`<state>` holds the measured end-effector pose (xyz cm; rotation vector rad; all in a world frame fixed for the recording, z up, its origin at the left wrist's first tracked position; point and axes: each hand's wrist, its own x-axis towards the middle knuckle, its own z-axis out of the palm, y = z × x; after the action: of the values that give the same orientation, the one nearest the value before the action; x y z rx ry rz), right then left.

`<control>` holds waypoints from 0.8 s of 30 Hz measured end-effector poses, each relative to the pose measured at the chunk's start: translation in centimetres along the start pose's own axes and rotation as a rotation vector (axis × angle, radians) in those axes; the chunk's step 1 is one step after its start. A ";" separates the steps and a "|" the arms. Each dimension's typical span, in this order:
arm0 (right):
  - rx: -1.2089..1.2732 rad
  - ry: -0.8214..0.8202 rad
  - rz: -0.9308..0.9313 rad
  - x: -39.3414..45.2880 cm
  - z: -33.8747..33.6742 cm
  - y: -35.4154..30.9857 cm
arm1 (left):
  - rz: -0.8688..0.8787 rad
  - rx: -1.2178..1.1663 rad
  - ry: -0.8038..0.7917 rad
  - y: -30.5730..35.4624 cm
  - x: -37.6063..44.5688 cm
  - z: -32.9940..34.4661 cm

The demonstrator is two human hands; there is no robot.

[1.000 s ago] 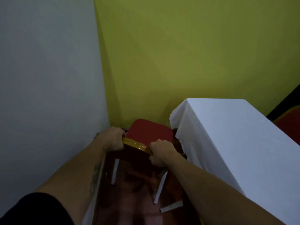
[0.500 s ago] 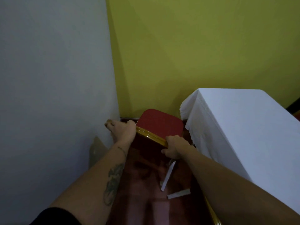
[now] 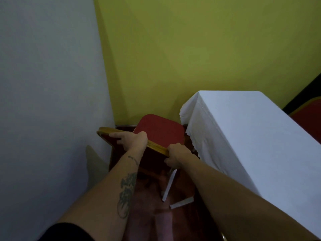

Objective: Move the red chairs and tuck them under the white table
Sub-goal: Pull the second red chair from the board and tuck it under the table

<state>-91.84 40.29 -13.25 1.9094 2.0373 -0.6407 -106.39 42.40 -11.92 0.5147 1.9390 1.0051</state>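
Observation:
A red chair (image 3: 160, 131) with a gold-framed backrest stands in the corner, its seat just left of the white table's (image 3: 251, 136) end. My left hand (image 3: 134, 140) lies over the middle of the backrest's top rail, fingers pointing left. My right hand (image 3: 175, 156) grips the rail's right end. A white cloth covers the table and hangs down its sides, hiding the legs. A second red chair (image 3: 308, 115) shows partly at the right edge, beyond the table.
A grey wall (image 3: 48, 101) runs close along the left and a yellow-green wall (image 3: 191, 58) closes the far side. The floor (image 3: 152, 214) is glossy dark red with white tape strips (image 3: 169, 185) behind the chair.
My left hand has slid right along the top rail, baring the rail's left end. The chair has turned slightly and the view has shifted a little.

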 end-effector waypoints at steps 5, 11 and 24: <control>-0.057 0.015 -0.026 -0.8 0.2 -2.0 | 0.070 0.045 -0.029 -0.5 2.1 -1.4; -0.080 0.004 -0.100 -1.9 0.8 -5.8 | 0.149 0.109 -0.061 -0.5 5.1 -4.1; -0.040 -0.043 -0.169 -1.6 1.7 -11.6 | 0.225 0.338 -0.232 1.9 9.8 -7.4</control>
<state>-103.33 37.69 -12.41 1.6987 2.1835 -0.6693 -117.99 46.79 -13.17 1.0143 1.8745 0.7158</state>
